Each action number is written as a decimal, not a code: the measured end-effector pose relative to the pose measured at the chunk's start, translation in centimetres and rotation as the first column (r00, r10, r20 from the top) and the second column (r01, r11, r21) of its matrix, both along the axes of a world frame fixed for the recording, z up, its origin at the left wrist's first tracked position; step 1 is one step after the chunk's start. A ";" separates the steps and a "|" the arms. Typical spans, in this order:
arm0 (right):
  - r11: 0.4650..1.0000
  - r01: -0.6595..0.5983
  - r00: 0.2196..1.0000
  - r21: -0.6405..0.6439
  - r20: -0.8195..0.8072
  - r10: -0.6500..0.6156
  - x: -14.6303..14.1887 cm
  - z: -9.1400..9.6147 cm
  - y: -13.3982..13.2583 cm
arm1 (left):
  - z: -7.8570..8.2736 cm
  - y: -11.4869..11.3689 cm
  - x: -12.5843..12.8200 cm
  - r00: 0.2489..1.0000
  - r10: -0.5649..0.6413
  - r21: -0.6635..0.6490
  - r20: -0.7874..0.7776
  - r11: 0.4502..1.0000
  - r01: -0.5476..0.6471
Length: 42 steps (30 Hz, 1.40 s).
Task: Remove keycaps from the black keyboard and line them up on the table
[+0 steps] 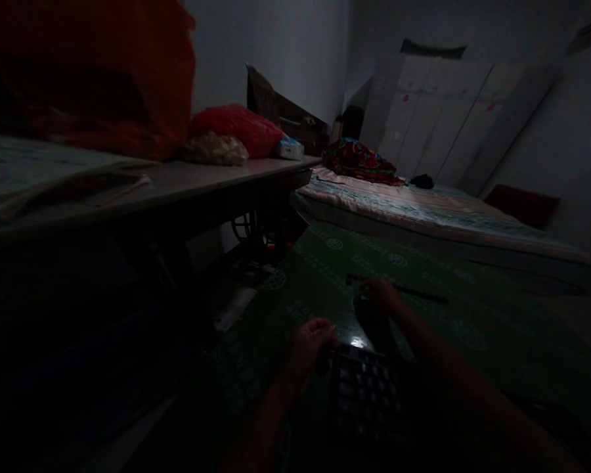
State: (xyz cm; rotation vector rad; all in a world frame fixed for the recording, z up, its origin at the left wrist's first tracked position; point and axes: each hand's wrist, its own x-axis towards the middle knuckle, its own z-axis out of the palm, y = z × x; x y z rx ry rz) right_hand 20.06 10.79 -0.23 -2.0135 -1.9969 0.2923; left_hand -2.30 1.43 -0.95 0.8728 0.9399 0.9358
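I see a flat green counter (320, 292) printed with pale globes, a black rectangular keyboard (369, 391), a red plastic bag (241, 127).

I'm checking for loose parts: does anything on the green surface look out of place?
Possibly: a line of small dark pieces lies beyond the keyboard, near the right hand. They resemble keycaps, which would normally sit on a keyboard, but it is too dark to be sure.

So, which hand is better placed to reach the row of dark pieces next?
Probably the right hand: it's close to the row of dark pieces; the left hand is by the keyboard.
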 end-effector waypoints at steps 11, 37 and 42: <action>0.998 0.003 0.996 -0.062 0.089 0.002 0.1 -0.8 2.7 | -0.4 0.4 0.1 1.000 -0.024 -0.005 -0.002 1.000 0.024; 0.999 0.005 0.999 -0.051 0.047 -0.003 -0.1 -1.1 3.4 | -1.0 0.6 0.1 0.999 -0.043 0.019 -0.006 0.999 0.043; 0.999 0.004 0.999 -0.036 0.035 -0.003 -0.2 -1.1 3.3 | -0.9 0.6 0.0 0.999 -0.051 0.027 0.001 0.998 0.051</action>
